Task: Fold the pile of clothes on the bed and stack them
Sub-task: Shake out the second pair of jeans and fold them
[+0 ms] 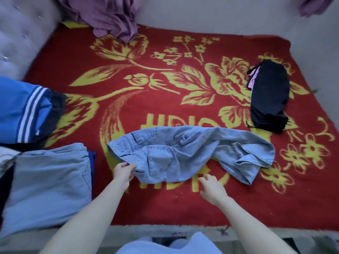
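A pair of light blue jeans [185,153] lies crumpled across the red and yellow blanket [165,85], waist to the left, legs trailing right. My left hand [123,171] pinches the waistband edge near the back pocket. My right hand [211,187] hovers just below the jeans with fingers loosely curled, holding nothing. A folded light blue denim garment [49,184] sits at the near left. Behind it lies a blue piece with white stripes [27,109] on dark clothing.
A folded black garment [268,96] lies at the right of the bed. Purple cloth [110,17] is heaped at the far edge by the wall. A padded headboard [22,33] stands at the left. The bed's near edge [165,233] runs below my arms.
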Motion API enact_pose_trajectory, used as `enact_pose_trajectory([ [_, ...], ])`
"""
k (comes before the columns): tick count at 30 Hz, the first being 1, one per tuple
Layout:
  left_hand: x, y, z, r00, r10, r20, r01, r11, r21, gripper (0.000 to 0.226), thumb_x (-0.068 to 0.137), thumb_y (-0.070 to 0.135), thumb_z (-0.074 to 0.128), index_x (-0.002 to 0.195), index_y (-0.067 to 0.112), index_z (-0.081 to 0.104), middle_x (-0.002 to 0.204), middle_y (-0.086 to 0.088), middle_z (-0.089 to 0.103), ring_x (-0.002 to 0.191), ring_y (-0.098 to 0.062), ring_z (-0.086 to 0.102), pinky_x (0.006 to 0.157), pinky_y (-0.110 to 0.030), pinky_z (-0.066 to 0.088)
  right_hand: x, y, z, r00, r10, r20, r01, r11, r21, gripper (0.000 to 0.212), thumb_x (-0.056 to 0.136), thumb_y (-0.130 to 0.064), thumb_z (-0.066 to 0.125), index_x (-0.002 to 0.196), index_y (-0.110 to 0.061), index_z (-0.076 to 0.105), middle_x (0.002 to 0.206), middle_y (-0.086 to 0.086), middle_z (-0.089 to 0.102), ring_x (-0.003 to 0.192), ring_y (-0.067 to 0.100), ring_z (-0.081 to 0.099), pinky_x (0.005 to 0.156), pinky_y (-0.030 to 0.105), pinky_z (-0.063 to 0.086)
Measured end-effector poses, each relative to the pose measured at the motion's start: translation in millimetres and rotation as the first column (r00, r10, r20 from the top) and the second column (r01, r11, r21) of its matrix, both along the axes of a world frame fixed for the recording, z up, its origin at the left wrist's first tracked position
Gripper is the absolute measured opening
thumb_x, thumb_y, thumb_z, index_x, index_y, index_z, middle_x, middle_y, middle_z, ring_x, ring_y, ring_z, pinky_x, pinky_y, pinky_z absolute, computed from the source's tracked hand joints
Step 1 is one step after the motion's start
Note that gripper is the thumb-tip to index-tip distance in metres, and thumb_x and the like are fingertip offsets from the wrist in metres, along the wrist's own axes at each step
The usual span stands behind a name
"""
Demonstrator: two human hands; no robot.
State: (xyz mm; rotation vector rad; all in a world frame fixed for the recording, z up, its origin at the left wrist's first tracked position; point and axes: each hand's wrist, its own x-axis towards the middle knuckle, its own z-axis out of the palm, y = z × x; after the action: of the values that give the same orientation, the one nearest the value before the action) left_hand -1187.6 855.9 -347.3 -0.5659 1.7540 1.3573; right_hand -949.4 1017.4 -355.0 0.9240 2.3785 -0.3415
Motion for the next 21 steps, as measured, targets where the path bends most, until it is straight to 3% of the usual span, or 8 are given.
enact_pose_trajectory([
  [3, -2.7, 13.6, 27.1, 0.996, 0.073, -0.043, -0.071, 0.996, 0.048, 0.022, 0.086, -0.009, 0.053, 0.098, 0.010, 0.049, 0.085, -0.012, 0.047, 0.055, -0.015, 0.039, 0.059, -0.026, 0.039, -40.0, -33.7, -1.1, 0.988, 0.024, -0.150, -0.036, 0.997, -0.074, 0.061, 0.088, -0.030, 0.054, 0.143, -0.021, 0.029, 0.140, 0.006, 0.036, 0.129, 0.025, 0.034, 0.100, 0.035, 0.036],
  [5, -6.0, 23.3, 53.1, 0.989, 0.114, -0.099, -0.102, 0.987, 0.122, 0.049, 0.084, -0.010, 0.050, 0.128, 0.010, 0.041, 0.093, -0.011, 0.046, 0.056, -0.015, 0.040, 0.061, -0.028, 0.042, -65.1, -48.8, 4.7, 0.964, -0.018, -0.267, -0.010, 0.995, -0.102, 0.073, 0.086, -0.037, 0.060, 0.146, -0.022, 0.020, 0.146, 0.007, 0.030, 0.133, 0.024, 0.031, 0.104, 0.035, 0.033],
  [7, -7.2, 31.8, 85.7, 0.974, 0.148, -0.170, -0.110, 0.970, 0.215, 0.061, 0.085, -0.010, 0.048, 0.138, 0.014, 0.032, 0.092, -0.011, 0.047, 0.058, -0.015, 0.043, 0.065, -0.031, 0.046, -88.4, -58.6, 14.9, 0.884, -0.068, -0.462, 0.044, 0.997, -0.062, 0.088, 0.078, -0.042, 0.070, 0.146, -0.021, 0.019, 0.146, 0.015, 0.033, 0.133, 0.029, 0.035, 0.103, 0.039, 0.037],
  [10, -5.8, 40.1, 134.3, 0.941, 0.157, -0.298, -0.058, 0.947, 0.317, 0.059, 0.085, -0.008, 0.051, 0.137, 0.015, 0.034, 0.090, -0.012, 0.049, 0.065, -0.013, 0.048, 0.065, -0.028, 0.049, -121.2, -61.5, 38.0, 0.599, -0.063, -0.798, 0.167, 0.985, 0.047, 0.090, 0.058, -0.038, 0.084, 0.131, -0.017, 0.036, 0.123, 0.020, 0.056, 0.115, 0.029, 0.052, 0.081, 0.039, 0.049],
  [12, -5.5, 43.2, 161.0, 0.920, 0.133, -0.369, 0.005, 0.936, 0.351, 0.048, 0.085, -0.005, 0.054, 0.128, 0.013, 0.043, 0.099, -0.014, 0.049, 0.066, -0.013, 0.051, 0.059, -0.024, 0.049, -140.2, -56.6, 69.8, 0.384, -0.034, -0.923, 0.219, 0.974, 0.056, 0.067, 0.065, -0.034, 0.076, 0.123, -0.018, 0.046, 0.114, 0.016, 0.061, 0.109, 0.021, 0.045, 0.080, 0.034, 0.043],
  [14, -6.4, 46.4, 181.0, 0.900, 0.112, -0.421, 0.061, 0.924, 0.376, 0.027, 0.086, -0.003, 0.055, 0.110, 0.010, 0.053, 0.094, -0.011, 0.051, 0.064, -0.012, 0.053, 0.056, -0.022, 0.047, -154.0, -45.9, 103.0, 0.255, 0.049, -0.966, 0.207, 0.973, 0.104, 0.039, 0.073, -0.030, 0.059, 0.110, -0.018, 0.057, 0.102, 0.009, 0.065, 0.099, 0.017, 0.047, 0.080, 0.028, 0.047],
  [18, -13.0, 48.3, 202.0, 0.779, 0.083, -0.621, 0.233, 0.882, 0.410, 0.007, 0.088, 0.020, 0.061, 0.093, 0.020, 0.055, 0.087, -0.003, 0.058, 0.070, -0.010, 0.058, 0.063, -0.021, 0.047, -164.9, -9.3, 167.7, 0.319, -0.109, -0.941, 0.134, 0.989, -0.069, 0.024, 0.086, -0.017, 0.051, 0.093, -0.005, 0.069, 0.088, 0.009, 0.067, 0.084, 0.025, 0.059, 0.065, 0.025, 0.037],
  [21, -19.9, 44.2, 194.4, 0.535, -0.239, -0.811, 0.508, 0.857, 0.083, 0.076, 0.064, 0.060, 0.069, 0.128, 0.028, 0.044, 0.119, 0.005, 0.050, 0.109, -0.013, 0.050, 0.089, -0.032, 0.045, -168.0, 19.3, 214.2, 0.359, -0.111, -0.927, 0.170, 0.984, -0.053, 0.019, 0.093, -0.018, 0.055, 0.095, -0.004, 0.069, 0.089, 0.009, 0.069, 0.082, 0.026, 0.061, 0.065, 0.031, 0.039],
])
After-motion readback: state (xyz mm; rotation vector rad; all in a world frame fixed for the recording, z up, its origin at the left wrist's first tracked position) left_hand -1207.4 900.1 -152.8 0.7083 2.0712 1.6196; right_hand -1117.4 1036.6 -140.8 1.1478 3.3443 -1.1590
